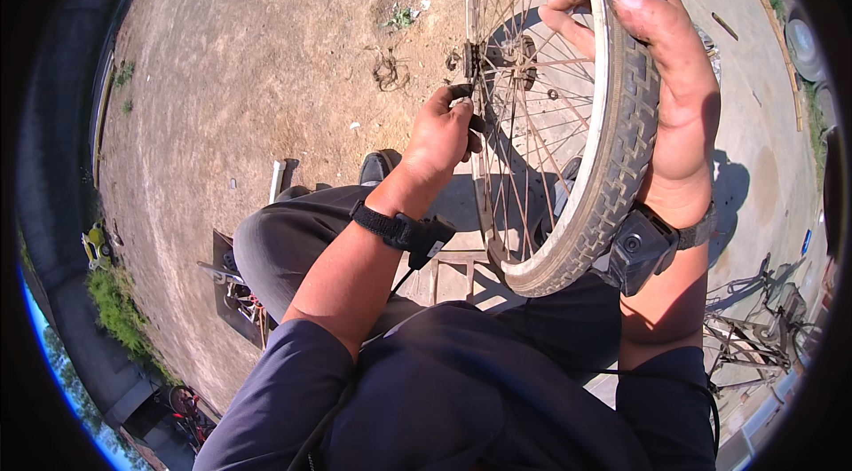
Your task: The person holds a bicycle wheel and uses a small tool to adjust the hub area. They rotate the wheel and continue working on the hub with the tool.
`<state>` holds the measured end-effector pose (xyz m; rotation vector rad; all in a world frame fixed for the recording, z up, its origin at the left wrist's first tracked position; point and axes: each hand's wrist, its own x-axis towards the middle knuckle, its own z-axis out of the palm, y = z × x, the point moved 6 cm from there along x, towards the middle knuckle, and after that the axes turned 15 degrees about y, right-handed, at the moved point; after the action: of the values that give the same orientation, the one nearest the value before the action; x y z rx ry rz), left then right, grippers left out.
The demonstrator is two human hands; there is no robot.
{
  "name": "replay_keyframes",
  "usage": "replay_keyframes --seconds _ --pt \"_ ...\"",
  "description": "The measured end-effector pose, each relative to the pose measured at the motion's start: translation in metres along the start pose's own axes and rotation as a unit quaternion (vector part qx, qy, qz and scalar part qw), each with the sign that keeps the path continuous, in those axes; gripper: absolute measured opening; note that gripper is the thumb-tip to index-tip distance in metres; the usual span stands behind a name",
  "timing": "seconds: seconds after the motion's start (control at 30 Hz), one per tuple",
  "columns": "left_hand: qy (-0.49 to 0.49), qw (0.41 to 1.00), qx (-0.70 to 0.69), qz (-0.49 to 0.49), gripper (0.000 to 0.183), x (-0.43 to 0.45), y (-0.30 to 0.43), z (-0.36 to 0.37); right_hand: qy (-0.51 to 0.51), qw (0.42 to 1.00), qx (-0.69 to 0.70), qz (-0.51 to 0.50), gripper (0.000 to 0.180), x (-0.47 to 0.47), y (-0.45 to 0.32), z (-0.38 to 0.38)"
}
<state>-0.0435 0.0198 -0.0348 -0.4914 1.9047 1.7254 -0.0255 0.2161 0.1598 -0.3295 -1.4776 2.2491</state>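
Observation:
A bicycle wheel stands tilted before me, with a knobbly black tyre, a pale rim and rusty spokes. My right hand grips it from the right, thumb on the tyre and fingers around to the rim's inner side. Close to a dark, greasy metal part on the wheel's left side is my left hand. Its blackened fingers are curled, and a thin dark piece shows by the fingertips. Whether those fingers pinch it is unclear. Each wrist wears a strapped device.
A bicycle frame lies on the concrete at right. Beside my left knee is a dark tray with metal parts. Tangled wire lies on the dirt ahead. A slatted wooden piece is between my legs. A red bicycle stands farther left.

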Motion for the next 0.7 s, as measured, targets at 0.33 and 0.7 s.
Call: replay_keyframes --seconds 0.33,0.7 --pt "-0.019 0.991 0.072 0.111 0.038 0.012 0.001 -0.004 -0.018 1.000 0.004 -0.002 0.044 0.000 -0.001 -0.004" --pt "0.065 0.899 0.284 0.328 0.034 0.008 0.024 -0.005 -0.073 0.995 0.072 -0.007 0.041 -0.009 -0.014 0.009"
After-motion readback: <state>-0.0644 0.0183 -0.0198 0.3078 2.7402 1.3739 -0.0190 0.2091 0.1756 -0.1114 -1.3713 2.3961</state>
